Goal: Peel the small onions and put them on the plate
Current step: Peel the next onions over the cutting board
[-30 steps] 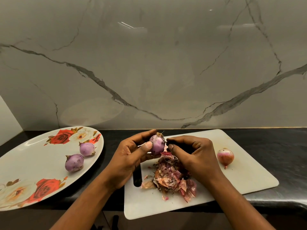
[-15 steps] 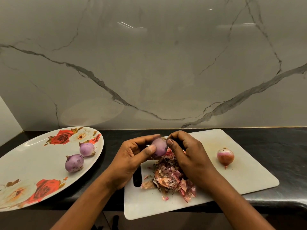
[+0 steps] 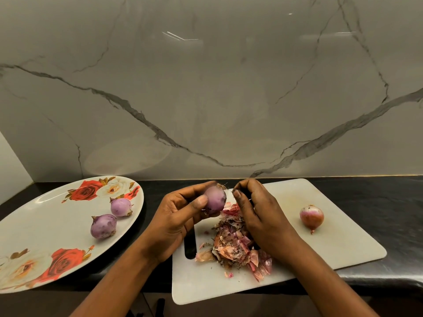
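Note:
My left hand (image 3: 180, 216) holds a peeled purple onion (image 3: 215, 200) between thumb and fingers, above the back of the white cutting board (image 3: 343, 243). Its rooty tip points up and to the right. Just right of that tip, a small gap away, my right hand (image 3: 258, 211) has its fingertips curled together. No scrap shows between them. Two peeled onions (image 3: 121, 207) (image 3: 103, 226) lie on the oval rose-patterned plate (image 3: 45, 220) at the left. One onion with reddish skin (image 3: 311, 217) rests on the right part of the board.
A heap of pink and brown onion skins (image 3: 238, 245) lies in the middle of the board, under my hands. Board and plate sit on a black counter (image 3: 389, 202) against a grey marble wall. The plate overhangs the counter's front edge.
My right fingertips, which touched the onion's tip half a second ago, have come off it to the right. The left hand has tilted the onion so its root end shows.

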Motion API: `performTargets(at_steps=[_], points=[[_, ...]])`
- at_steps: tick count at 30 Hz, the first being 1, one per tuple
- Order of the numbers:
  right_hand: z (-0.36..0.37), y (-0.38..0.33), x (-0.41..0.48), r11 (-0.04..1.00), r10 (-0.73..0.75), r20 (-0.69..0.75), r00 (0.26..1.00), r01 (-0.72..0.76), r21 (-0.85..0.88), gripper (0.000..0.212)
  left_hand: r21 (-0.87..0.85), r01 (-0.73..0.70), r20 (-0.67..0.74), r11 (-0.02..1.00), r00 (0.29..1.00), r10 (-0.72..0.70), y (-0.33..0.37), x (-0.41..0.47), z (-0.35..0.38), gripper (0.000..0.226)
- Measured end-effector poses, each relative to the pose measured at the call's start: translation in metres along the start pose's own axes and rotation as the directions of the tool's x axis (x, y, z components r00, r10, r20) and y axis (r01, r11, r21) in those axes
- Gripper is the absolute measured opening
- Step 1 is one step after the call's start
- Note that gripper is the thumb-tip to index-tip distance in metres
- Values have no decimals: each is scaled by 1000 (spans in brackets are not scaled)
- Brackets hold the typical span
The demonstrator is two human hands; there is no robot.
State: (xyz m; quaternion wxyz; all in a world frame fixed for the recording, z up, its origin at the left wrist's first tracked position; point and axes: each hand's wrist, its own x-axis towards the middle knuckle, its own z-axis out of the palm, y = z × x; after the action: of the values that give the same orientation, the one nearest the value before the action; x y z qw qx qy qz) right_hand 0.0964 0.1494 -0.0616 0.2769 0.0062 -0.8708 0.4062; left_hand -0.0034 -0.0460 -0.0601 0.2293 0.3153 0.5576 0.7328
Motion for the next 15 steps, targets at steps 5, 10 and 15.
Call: performTargets(at_steps=[5,10,15], points=[[-6,1,-4,996,-20,-109,994,29,80,13,-38,5,30,999,1000,-4,-1,1,0,46],[-6,-1,-7,975,7,-79,997,11,221,20,10,15,34,1000,999,-15,-3,2,0,44],[-8,1,-7,968,33,-63,997,-16,250,21,128,-3,31,992,1000,-1,-3,0,3,47]])
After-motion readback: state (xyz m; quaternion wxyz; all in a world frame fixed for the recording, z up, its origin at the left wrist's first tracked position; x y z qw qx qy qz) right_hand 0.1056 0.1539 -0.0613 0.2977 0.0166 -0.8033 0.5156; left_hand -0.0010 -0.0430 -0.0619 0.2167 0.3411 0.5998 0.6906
